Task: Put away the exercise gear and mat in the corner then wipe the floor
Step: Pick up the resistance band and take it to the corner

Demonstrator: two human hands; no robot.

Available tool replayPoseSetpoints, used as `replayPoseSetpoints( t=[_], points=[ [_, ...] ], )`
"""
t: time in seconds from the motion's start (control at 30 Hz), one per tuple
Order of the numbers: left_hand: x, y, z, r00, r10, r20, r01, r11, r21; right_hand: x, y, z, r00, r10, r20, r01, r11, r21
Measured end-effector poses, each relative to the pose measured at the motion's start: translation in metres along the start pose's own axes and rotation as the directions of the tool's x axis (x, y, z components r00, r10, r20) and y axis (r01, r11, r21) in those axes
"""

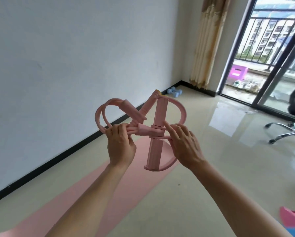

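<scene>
At the centre of the frame, the left hand (121, 146) is gripping the bundled tubes of a pink rubber pedal resistance band with foam handles (158, 117), fingers curled tight around them. The right hand (184, 144) is resting spread, nearly straight fingers on the band's middle. A long pink exercise mat (40, 218) is lying on the floor at lower left. Two light-blue dumbbells (174, 91) are sitting in the corner above the band.
</scene>
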State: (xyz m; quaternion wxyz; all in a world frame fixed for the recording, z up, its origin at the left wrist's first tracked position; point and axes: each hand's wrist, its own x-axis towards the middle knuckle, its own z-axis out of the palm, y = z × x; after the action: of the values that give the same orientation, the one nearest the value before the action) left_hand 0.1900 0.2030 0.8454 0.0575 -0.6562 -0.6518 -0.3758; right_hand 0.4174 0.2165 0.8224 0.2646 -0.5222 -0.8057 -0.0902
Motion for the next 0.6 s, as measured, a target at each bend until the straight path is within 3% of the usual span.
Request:
replayPoseSetpoints(
  t=[0.27,0.6],
  points=[
    [0.099,0.134,0.131,1.0,0.0,0.01,0.0,0.998,-0.066,0.066,0.199,-0.016,0.999,0.035,0.024,-0.035,0.999,-0.005],
    [0.274,0.156,0.322,0.998,-0.066,-0.018,0.065,0.996,-0.068,0.231,0.377,0.085,0.999,-0.008,0.05,0.007,1.0,0.022]
  ],
)
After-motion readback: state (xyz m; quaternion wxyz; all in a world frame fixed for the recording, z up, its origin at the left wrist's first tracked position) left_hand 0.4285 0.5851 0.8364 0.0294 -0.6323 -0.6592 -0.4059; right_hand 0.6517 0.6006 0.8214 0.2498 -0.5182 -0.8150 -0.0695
